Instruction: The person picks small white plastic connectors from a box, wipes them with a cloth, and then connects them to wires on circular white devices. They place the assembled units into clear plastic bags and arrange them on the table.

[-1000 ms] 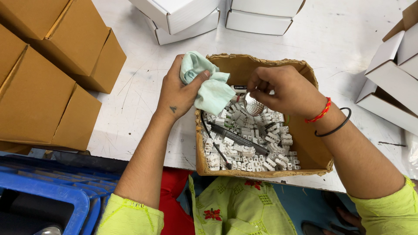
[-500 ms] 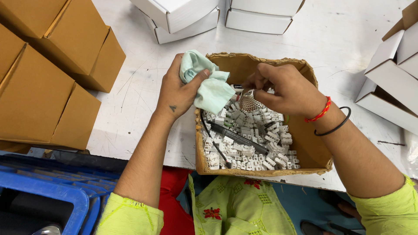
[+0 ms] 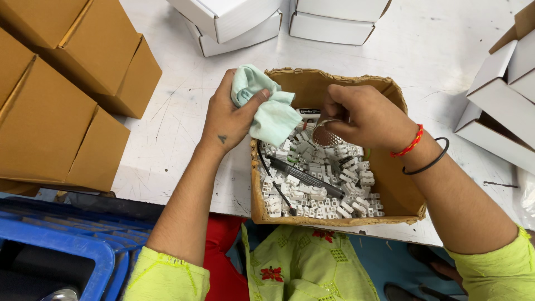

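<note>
At the far left a blue plastic crate [image 3: 53,253] is seen below the table edge, and brown cardboard cartons [image 3: 61,89] are stacked on the white table [image 3: 178,128] above it. Next, a pale green cloth [image 3: 267,108] is pinched by the left hand [image 3: 231,114], the thumb pressed over its bunched top and the fingers curled behind; being soft and limp, it is best gripped in a wad as here. Below it an open cardboard box [image 3: 390,189] is filled with small white plastic connector blocks [image 3: 317,184], across which a black marker pen [image 3: 304,175] is laid. Over the box a small round perforated metal piece [image 3: 326,134] is held by the right hand [image 3: 365,117], its fingertips closed on the rim; it is judged light, stiff and smooth, so a rim hold suits it. White cartons [image 3: 496,95] are ranged at the right
</note>
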